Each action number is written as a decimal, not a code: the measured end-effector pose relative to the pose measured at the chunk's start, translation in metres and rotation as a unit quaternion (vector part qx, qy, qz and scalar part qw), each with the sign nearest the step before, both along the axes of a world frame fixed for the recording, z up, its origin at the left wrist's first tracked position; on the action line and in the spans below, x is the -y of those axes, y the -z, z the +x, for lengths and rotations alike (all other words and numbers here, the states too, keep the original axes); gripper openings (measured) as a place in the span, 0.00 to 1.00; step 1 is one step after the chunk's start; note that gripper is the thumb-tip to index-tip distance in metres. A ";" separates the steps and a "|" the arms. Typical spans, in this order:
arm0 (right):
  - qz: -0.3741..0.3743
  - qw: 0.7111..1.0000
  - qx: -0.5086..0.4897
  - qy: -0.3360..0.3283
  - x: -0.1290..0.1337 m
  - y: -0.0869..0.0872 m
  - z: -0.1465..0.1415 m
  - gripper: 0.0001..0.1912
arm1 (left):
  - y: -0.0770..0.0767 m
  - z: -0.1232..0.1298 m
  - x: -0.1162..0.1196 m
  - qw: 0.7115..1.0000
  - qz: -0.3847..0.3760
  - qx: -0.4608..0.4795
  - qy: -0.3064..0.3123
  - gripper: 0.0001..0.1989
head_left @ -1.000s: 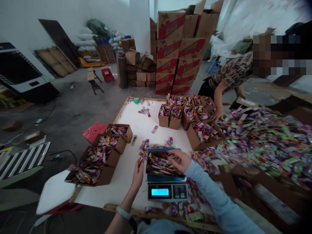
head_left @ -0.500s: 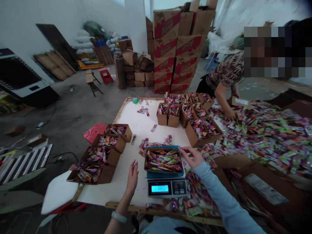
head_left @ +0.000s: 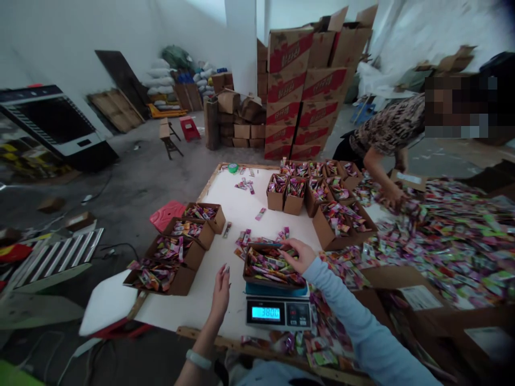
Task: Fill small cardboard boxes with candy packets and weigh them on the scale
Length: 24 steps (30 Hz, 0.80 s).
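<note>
My left hand is held above the white tabletop, left of the scale, fingers stretched and holding nothing. My right hand reaches over the far right part of an open cardboard box, fingertips bent together at its far rim. Whatever may be between them is too small to make out. Purple, green and orange stick packets fill this box. It rests on the blue platform of a digital scale, whose lit display appears to read 3800. Loose packets lie right and in front of the scale.
Several filled boxes line the table's left edge; more stand at the far right. A large heap of packets covers the right side, where a co-worker's hand reaches in. Green tape lies at the far edge.
My right hand has moved left from the box's right corner to over its far rim. The display reading went from about 3804 to 3800. My left hand stays beside the scale.
</note>
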State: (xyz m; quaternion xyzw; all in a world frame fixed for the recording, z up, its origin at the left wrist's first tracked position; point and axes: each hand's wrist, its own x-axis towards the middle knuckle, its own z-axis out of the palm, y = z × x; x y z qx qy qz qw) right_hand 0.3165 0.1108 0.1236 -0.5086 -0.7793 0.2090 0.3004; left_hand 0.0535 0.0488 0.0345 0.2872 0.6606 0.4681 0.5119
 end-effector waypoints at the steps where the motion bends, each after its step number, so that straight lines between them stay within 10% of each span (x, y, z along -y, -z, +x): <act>1: -0.013 0.999 0.027 -0.019 -0.001 -0.001 -0.003 0.17 | 0.002 0.000 0.000 1.000 0.003 -0.003 0.000 0.23; 6: -0.084 0.962 0.220 -0.138 -0.005 -0.009 -0.025 0.32 | 0.008 0.009 -0.005 1.000 0.027 -0.007 0.010 0.28; 24: -0.140 0.920 0.330 -0.155 -0.005 0.023 -0.027 0.42 | 0.029 0.045 -0.024 0.992 0.112 -0.002 0.061 0.32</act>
